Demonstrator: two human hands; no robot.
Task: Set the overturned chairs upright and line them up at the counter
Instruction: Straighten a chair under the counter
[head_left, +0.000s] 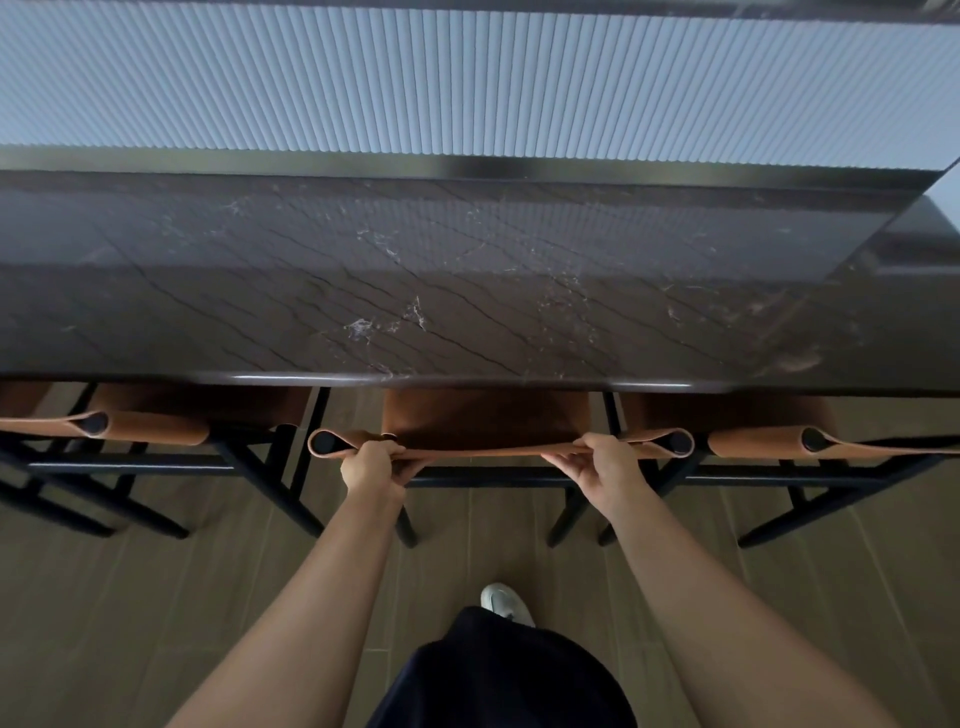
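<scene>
Head view: left hand (371, 465), right hand (605, 462) curl tight round middle chair (485, 415) back, 12 o'clock. Lining-up step, seemingly near done. Next: square it between side chairs (150, 426) under counter (467, 286).

Dark stone counter, fluted pale wall, plank-tiled floor.

Just ahead of the left hand (371, 465) and right hand (605, 462), the counter (467, 286) spreads wide, its glossy brown-black top veined with thin dark lines and white flecks and catching pale light. Beyond it, farther from the hands, a dark shiny strip (467, 166) runs along the foot of a fluted bluish-white wall panel (467, 78). Below and behind the hands lies a floor (156, 597) of grey-brown plank-shaped tiles with pale joints.
</scene>
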